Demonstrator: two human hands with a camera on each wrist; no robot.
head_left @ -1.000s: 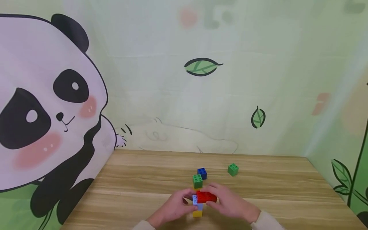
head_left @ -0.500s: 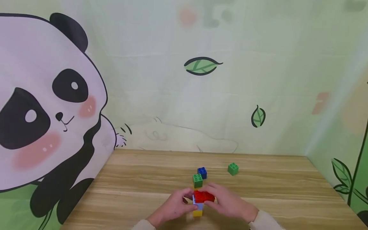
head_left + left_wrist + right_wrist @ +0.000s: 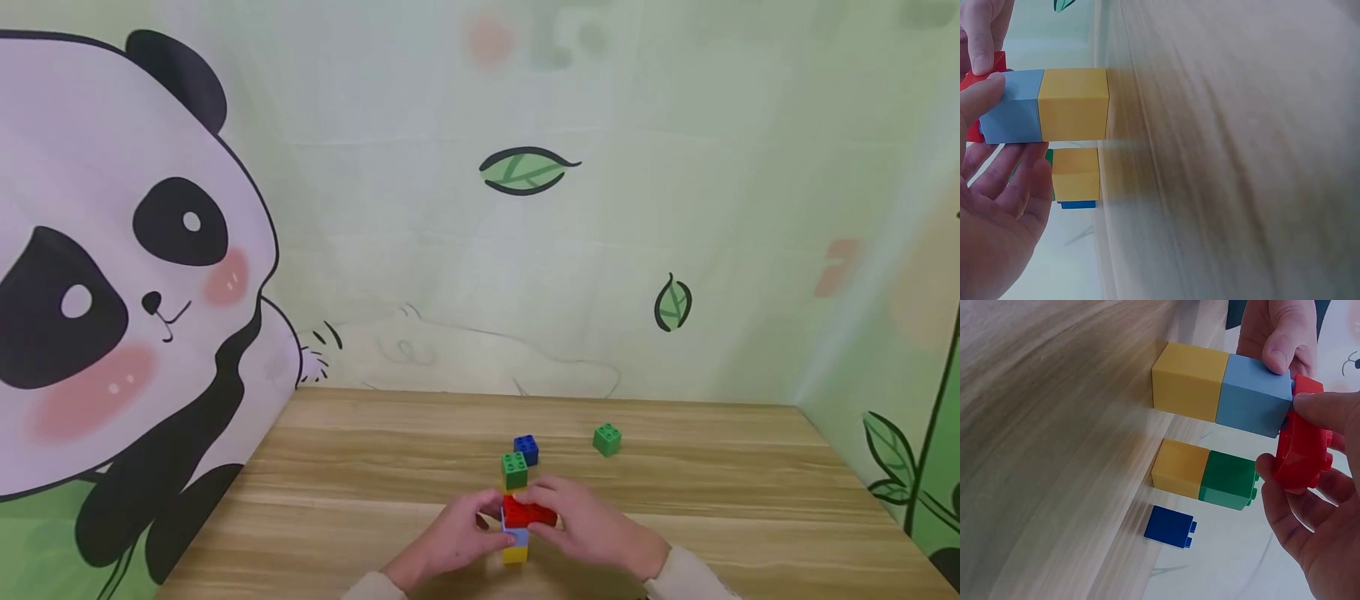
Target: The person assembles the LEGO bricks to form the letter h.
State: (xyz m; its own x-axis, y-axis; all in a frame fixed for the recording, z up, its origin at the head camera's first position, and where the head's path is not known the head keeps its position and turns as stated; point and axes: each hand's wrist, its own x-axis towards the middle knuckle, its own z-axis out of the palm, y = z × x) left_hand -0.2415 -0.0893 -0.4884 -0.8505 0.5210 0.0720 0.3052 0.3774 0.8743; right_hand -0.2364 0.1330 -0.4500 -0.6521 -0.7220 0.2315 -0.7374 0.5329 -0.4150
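Observation:
A light blue brick (image 3: pixel 1013 115) stands upright on a yellow brick (image 3: pixel 1075 106), both on the table. My left hand (image 3: pixel 459 533) grips the light blue brick, thumb on the near side and fingers behind. In my right hand (image 3: pixel 596 531) is a long red brick (image 3: pixel 1300 447), pinched between thumb and fingers. It lies over the light blue brick's studs and juts out to the right. Whether it is fully seated I cannot tell. Just behind stands another pair, a green brick (image 3: pixel 1232 478) on a yellow brick (image 3: pixel 1179 464).
A dark blue brick (image 3: pixel 527 450) sits behind the green-topped pair. Farther right on the wooden table (image 3: pixel 697 475) is a loose green brick (image 3: pixel 607 439). A printed cloth with a panda (image 3: pixel 180 125) rises behind the table.
The red brick has shifted left with my right hand, so its left end now covers the light blue brick's top. My left hand has kept its grip in place.

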